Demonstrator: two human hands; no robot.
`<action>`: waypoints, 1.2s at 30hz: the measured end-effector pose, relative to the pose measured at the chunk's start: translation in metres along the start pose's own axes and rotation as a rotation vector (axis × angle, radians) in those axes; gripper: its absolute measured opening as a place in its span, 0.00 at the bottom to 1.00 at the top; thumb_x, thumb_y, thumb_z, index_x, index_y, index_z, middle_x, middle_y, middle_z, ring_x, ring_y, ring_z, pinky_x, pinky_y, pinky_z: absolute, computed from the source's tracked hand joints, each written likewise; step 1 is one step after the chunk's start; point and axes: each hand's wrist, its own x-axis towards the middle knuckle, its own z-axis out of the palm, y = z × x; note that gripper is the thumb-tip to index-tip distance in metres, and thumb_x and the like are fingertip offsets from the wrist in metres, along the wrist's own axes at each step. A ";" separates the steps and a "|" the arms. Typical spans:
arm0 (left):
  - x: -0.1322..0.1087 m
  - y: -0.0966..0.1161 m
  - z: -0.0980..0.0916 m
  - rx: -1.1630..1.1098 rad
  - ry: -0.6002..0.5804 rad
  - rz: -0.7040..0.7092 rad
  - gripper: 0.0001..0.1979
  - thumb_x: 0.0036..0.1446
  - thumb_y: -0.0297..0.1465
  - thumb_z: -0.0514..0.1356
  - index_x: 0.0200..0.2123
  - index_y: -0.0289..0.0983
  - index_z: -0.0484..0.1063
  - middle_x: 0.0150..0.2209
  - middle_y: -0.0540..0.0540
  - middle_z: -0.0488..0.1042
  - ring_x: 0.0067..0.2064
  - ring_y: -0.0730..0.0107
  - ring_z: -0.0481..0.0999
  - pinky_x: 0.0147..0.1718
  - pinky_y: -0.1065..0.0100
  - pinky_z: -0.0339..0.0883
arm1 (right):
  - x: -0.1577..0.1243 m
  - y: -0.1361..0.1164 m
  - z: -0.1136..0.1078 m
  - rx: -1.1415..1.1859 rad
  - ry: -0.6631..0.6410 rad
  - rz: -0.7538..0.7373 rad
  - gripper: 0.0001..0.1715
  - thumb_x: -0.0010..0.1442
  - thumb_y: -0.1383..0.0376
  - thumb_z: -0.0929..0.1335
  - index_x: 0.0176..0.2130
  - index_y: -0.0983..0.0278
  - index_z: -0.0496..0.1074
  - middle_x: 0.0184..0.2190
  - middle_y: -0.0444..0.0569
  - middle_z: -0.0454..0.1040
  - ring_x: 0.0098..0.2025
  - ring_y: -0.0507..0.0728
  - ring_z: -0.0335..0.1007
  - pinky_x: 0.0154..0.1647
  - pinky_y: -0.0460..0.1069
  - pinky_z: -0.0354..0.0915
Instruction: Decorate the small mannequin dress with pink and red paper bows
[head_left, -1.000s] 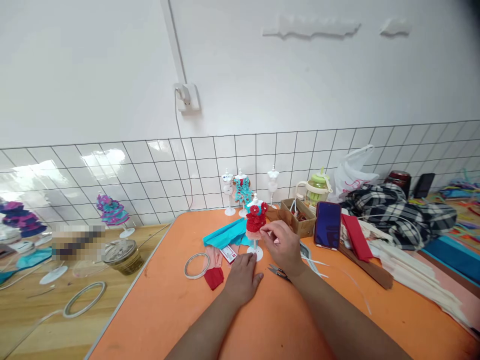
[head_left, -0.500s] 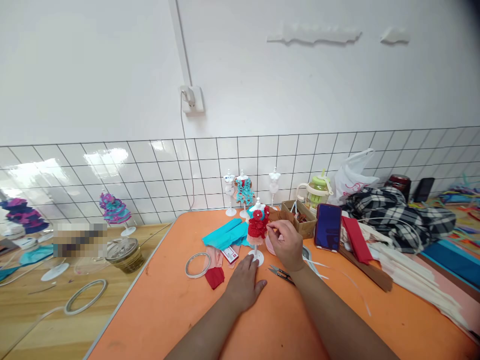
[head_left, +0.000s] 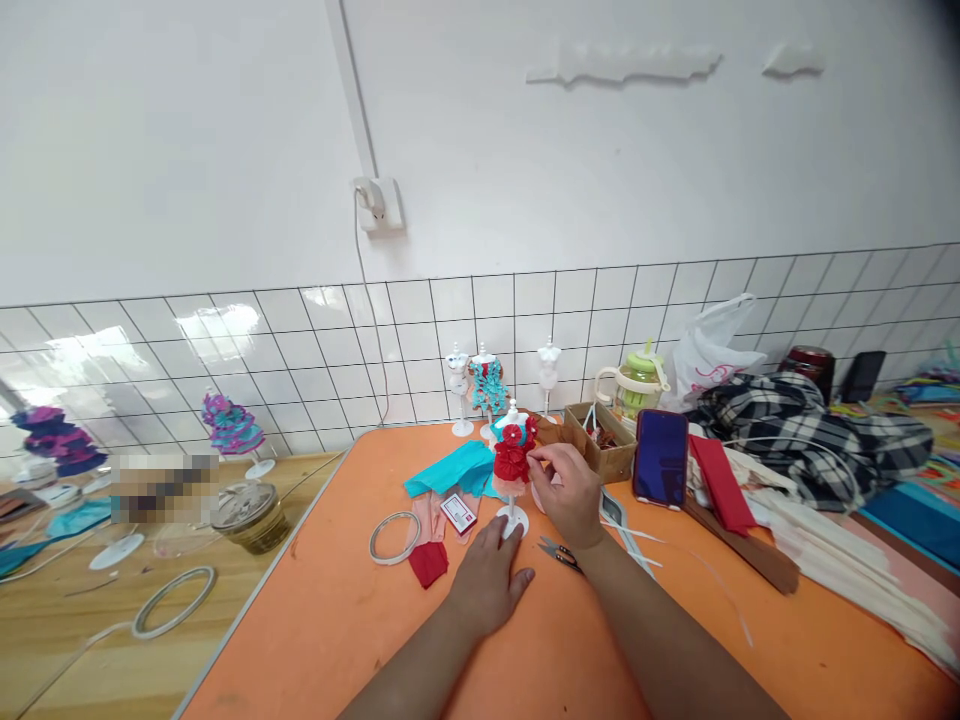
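A small white dress-form stand (head_left: 513, 518) stands upright on the orange table. It wears a doll dress (head_left: 512, 466) with red ruffles and rosettes, a turquoise top and a peach hem. My left hand (head_left: 484, 580) lies flat, its stretched fingertips on the round white base. At the dress's right side, the thumb and forefinger of my right hand (head_left: 570, 495) are pinched together on the edge of the red fabric. Whether something small is also between them is hidden. Thread snips (head_left: 559, 553) lie beneath my right wrist, partly covered by it.
Left of the stand are turquoise fabric (head_left: 450, 470), a card (head_left: 458, 513), a red scrap (head_left: 428, 565) and a tape roll (head_left: 394, 516). Behind are more dress forms (head_left: 548, 366). On the right stand a cardboard box (head_left: 619, 459), a phone (head_left: 660, 458) and a drink bottle (head_left: 637, 382).
My right fingertips have come in against the red fabric's edge. My left hand stays at the base. More of the card shows beside the turquoise fabric, and the view has shifted slightly.
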 end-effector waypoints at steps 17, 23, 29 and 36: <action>-0.001 0.010 -0.007 0.082 -0.025 -0.044 0.29 0.58 0.47 0.47 0.61 0.45 0.53 0.61 0.40 0.55 0.57 0.51 0.58 0.53 0.51 0.51 | 0.002 -0.008 0.006 -0.201 -0.083 -0.120 0.09 0.60 0.64 0.64 0.36 0.62 0.74 0.35 0.48 0.76 0.36 0.53 0.71 0.39 0.46 0.63; -0.002 0.012 -0.008 0.053 -0.035 -0.058 0.29 0.58 0.46 0.47 0.61 0.44 0.54 0.62 0.39 0.54 0.59 0.50 0.56 0.53 0.51 0.51 | 0.002 -0.005 0.007 -0.202 -0.080 -0.097 0.09 0.60 0.64 0.64 0.36 0.61 0.74 0.35 0.48 0.76 0.36 0.53 0.71 0.38 0.47 0.63; -0.001 0.011 -0.005 0.052 -0.031 -0.059 0.29 0.59 0.46 0.47 0.61 0.44 0.52 0.63 0.40 0.53 0.60 0.50 0.56 0.54 0.50 0.51 | 0.003 -0.009 0.006 -0.173 -0.096 -0.041 0.08 0.60 0.64 0.64 0.35 0.61 0.73 0.34 0.48 0.75 0.33 0.52 0.69 0.35 0.46 0.61; -0.001 0.015 -0.008 0.038 -0.065 -0.074 0.29 0.59 0.46 0.47 0.62 0.43 0.51 0.63 0.39 0.52 0.61 0.50 0.53 0.55 0.50 0.49 | 0.008 -0.013 0.011 -0.191 -0.051 0.007 0.08 0.59 0.62 0.64 0.35 0.62 0.73 0.30 0.47 0.74 0.30 0.52 0.66 0.32 0.47 0.59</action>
